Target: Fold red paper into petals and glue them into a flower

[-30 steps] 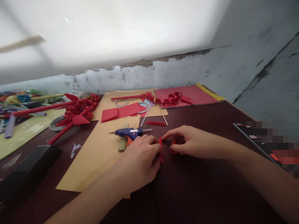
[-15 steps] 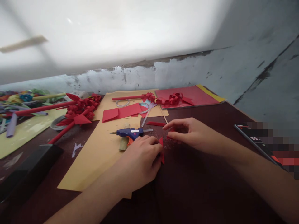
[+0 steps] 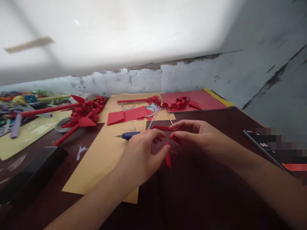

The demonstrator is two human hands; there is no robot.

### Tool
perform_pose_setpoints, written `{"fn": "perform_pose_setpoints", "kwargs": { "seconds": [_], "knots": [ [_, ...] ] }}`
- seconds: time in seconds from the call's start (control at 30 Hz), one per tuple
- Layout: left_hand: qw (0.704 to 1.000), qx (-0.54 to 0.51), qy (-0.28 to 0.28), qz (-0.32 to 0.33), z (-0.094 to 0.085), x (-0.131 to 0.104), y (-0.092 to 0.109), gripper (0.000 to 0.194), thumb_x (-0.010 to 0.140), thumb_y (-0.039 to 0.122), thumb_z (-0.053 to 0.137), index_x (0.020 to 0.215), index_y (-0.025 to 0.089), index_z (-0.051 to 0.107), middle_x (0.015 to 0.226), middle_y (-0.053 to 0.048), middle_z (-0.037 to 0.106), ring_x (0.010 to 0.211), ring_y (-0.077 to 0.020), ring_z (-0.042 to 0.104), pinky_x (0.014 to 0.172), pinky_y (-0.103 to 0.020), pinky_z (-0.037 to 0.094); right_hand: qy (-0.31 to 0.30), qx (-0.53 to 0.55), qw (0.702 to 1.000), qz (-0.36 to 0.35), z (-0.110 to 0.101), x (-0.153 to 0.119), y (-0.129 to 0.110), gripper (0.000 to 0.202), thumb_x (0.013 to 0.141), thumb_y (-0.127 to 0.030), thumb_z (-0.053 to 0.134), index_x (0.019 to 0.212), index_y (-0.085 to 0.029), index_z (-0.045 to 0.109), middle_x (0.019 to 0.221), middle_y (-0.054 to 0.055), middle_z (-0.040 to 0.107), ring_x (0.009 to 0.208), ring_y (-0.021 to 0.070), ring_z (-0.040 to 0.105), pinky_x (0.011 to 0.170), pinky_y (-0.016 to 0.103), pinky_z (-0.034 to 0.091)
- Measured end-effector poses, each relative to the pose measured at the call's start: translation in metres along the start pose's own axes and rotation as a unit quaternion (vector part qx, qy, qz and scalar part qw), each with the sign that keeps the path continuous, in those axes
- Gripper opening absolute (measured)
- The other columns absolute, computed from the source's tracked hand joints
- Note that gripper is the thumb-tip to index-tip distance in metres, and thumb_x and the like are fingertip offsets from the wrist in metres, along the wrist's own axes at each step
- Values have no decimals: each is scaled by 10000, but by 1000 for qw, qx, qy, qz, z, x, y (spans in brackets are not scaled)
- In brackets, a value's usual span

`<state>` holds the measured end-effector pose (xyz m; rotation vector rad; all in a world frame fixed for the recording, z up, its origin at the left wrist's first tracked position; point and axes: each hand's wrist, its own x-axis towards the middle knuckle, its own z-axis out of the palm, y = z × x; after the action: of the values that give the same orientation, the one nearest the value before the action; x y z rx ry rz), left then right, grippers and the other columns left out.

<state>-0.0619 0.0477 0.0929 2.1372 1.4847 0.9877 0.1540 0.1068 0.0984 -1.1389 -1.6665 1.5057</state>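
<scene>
Between thumb and fingers, my right hand (image 3: 195,134) pinches a small folded piece of red paper (image 3: 175,138). My left hand (image 3: 148,153) is open, thumb apart from the curled fingers, with nothing visible in it. Close to that thumb, a red paper strip (image 3: 168,158) lies on the dark table. A blue hot glue gun (image 3: 129,135) rests behind my left hand, which hides its handle and rear. Just beyond the right fingertips lies a red paper stick (image 3: 161,127).
Yellow paper (image 3: 103,159) and red paper (image 3: 134,115) cover the middle. Two tape rolls, including one roll (image 3: 150,111), sit at the back. Red paper flowers (image 3: 86,111) and a black box (image 3: 35,172) are left. A phone (image 3: 263,147) lies right, before the wall (image 3: 240,76).
My left hand has lifted off the table and its thumb has spread from the fingers, covering more of the glue gun. The right hand keeps its pinch, the red piece now showing more.
</scene>
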Motion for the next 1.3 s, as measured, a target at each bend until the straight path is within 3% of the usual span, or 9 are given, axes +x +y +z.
{"fn": "perform_pose_setpoints", "kwargs": {
  "seconds": [0.17,0.37,0.47,0.57,0.67,0.8,1.0,1.13,1.3],
  "knots": [
    [995,-53,46,66,-1,0,-2,165,887,123,790,1007,235,773,953,17,762,838,-132,698,786,-245,546,-25,66,998,-3,11,-5,2,384,839,-406,874,1153,-217,760,1115,65,810,1030,235,757,888,329,571],
    [993,-50,44,96,-4,2,-4,79,940,153,768,978,215,797,915,1,748,791,-122,700,738,-230,544,-41,83,996,0,19,-6,3,364,860,-426,858,1148,-228,756,1153,70,801,1060,248,750,887,327,568],
    [993,-27,67,90,-21,2,2,49,922,176,794,927,225,798,884,15,772,773,-134,707,701,-238,537,-5,-6,999,-31,24,-7,-3,317,932,-500,754,1085,-223,769,1125,69,798,1085,272,732,915,353,552],
    [993,-49,106,0,-50,-8,7,40,943,282,779,909,263,783,815,51,780,718,-139,714,654,-235,544,50,-169,982,-62,30,-8,-8,311,990,-510,646,1021,-223,761,1000,51,793,951,251,727,802,334,535],
    [982,-62,164,-73,-73,-29,-3,114,953,361,755,878,276,765,795,54,775,681,-142,718,597,-223,532,65,-280,954,-82,38,-9,-9,289,1024,-472,564,999,-223,708,917,30,766,798,203,688,676,303,497],
    [990,-31,86,-109,-77,-59,-33,136,990,379,686,926,267,729,856,38,788,778,-167,757,676,-238,564,49,-338,934,-102,54,-7,-12,177,1008,-381,559,925,-229,594,807,3,700,693,166,619,637,286,451],
    [991,120,-47,-37,-57,-79,-61,99,1071,304,537,1069,264,628,1037,-2,808,890,-210,794,733,-295,573,-15,-441,893,-91,90,8,-20,106,899,-289,637,883,-222,556,886,72,733,760,229,658,626,317,384],
    [980,191,-57,12,-52,-79,-63,110,1084,279,503,1037,254,599,953,-14,797,810,-223,788,680,-302,558,-34,-489,870,-53,108,25,-22,283,880,-385,687,1057,-176,617,977,136,755,837,298,704,631,339,445],
    [973,221,-50,37,-49,-78,-66,158,1093,281,462,1007,235,587,854,-28,783,718,-243,771,617,-314,528,-41,-524,851,-21,117,42,-19,373,996,-436,685,1243,-159,651,1082,76,725,887,219,711,784,399,595]
  ]
}}
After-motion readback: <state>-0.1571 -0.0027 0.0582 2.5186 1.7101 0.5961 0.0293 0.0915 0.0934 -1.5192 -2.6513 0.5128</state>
